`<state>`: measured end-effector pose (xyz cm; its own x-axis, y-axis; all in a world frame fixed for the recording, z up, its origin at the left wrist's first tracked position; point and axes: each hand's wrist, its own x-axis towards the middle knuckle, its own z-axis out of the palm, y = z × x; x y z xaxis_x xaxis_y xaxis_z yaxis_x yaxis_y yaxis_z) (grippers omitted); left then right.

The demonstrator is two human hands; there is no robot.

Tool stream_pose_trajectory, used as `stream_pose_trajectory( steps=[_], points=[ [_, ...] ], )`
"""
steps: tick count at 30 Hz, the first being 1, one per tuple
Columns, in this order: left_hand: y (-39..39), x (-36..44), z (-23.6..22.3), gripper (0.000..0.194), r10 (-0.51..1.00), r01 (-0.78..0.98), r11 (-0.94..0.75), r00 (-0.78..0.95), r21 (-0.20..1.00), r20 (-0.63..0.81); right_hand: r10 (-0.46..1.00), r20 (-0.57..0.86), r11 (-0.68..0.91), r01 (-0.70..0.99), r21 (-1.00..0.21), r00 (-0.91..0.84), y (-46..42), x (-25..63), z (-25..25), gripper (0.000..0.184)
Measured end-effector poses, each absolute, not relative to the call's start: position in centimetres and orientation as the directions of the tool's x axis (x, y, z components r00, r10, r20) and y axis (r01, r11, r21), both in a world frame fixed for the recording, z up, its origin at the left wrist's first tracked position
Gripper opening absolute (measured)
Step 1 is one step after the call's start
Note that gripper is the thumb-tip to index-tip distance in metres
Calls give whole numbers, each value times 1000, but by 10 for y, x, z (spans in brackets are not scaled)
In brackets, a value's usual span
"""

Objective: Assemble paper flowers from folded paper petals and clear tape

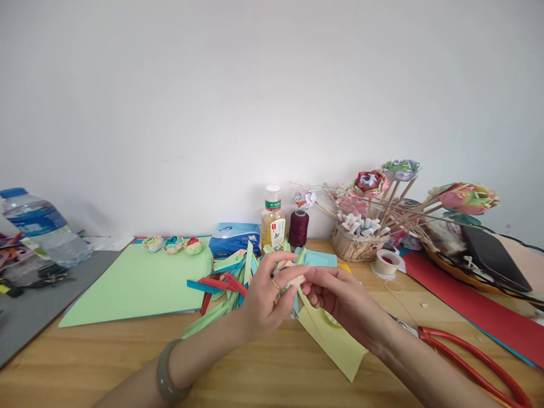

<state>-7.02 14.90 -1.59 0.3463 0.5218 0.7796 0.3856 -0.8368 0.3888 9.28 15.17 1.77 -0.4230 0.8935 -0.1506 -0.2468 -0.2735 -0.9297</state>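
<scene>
My left hand, with a ring and a bracelet, is closed around a small pale peach piece of paper. Thumb and index finger of my right hand pinch the right end of that paper, so the fingertips of both hands meet there. Fingers cover much of the piece, and its full shape is hidden. Beneath and behind the hands lies a loose heap of coloured paper strips in green, red and blue. A pale yellow paper sheet lies under my right hand.
Large green paper sheets carry several paper flowers. Behind the heap stand a tissue pack, a drink bottle and a dark thread spool. Right are a basket of paper flowers, a white spool and red-handled scissors.
</scene>
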Motion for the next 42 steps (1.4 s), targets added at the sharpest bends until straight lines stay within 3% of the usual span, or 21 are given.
stream_pose_trajectory(
  steps=[10,18,26,33,42],
  points=[
    [149,-70,-19,38,550,380,-820,318,428,772,914,-137,-235,-224,-946,-382,150,92,18,22],
    [149,-68,-22,45,477,400,-856,372,327,796,953,-79,-120,-124,-985,-292,146,88,19,12],
    [147,-69,-22,44,482,446,-838,331,316,811,929,-97,-205,-278,-938,-357,145,88,16,25],
    [149,-69,-22,42,484,461,-829,306,317,820,893,-146,-311,-351,-883,-425,150,89,12,24],
    [145,-68,-22,40,503,469,-822,330,324,799,912,-107,-261,-360,-895,-396,148,84,7,28]
  ],
)
